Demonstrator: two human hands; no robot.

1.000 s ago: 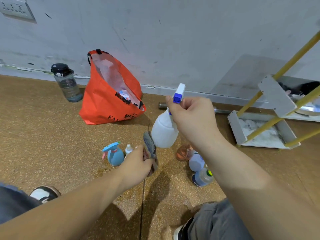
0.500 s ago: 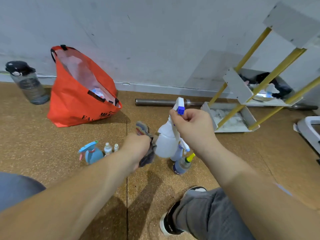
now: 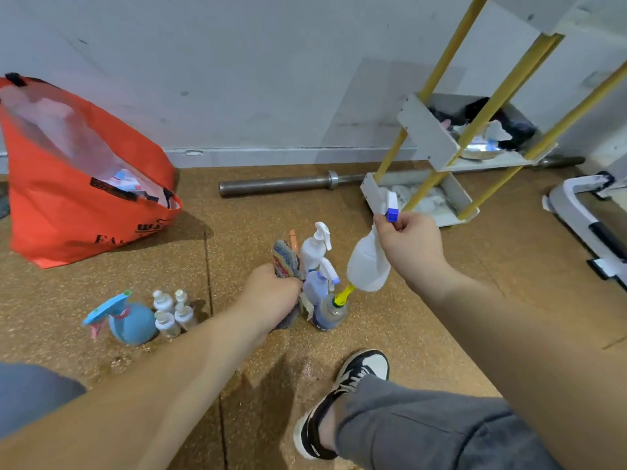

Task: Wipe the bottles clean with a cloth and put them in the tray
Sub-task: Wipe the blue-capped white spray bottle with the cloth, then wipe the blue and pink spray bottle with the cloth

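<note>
The brown speckled floor (image 3: 441,300) filled most of the frame, and I was crouched on it with my right shoe (image 3: 359,371) planted at lower centre. An orange bag (image 3: 68,205) stood open at the upper left against the grey wall. At the upper right leaned a rack (image 3: 429,134) of yellow posts and white shelves. Its lowest tray (image 3: 458,195) sat on the floor just right of centre and held something white and crumpled that I could not make out. A metal bar (image 3: 278,184) lay along the foot of the wall and ran behind the rack.

My right hand (image 3: 412,242) was at centre right, with its fingers curled tight round the trigger head of the white spray bottle (image 3: 366,266). That bottle hung tilted in the air, its blue nozzle up against the tray's near edge in the picture and its base just beside a yellow nozzle below. My left hand (image 3: 271,296), at centre, was clenched round the bunched cloth (image 3: 286,259), which stuck up above my knuckles, apart from the held bottle.

Between my hands three bottles stood on the floor: a white trigger bottle (image 3: 314,249), a pale one (image 3: 317,284) in front of it, and a dark blue one (image 3: 327,313) with the yellow nozzle. At lower left sat a round blue sprayer (image 3: 132,322), with four small clear bottles (image 3: 171,313) just beside it.
</note>
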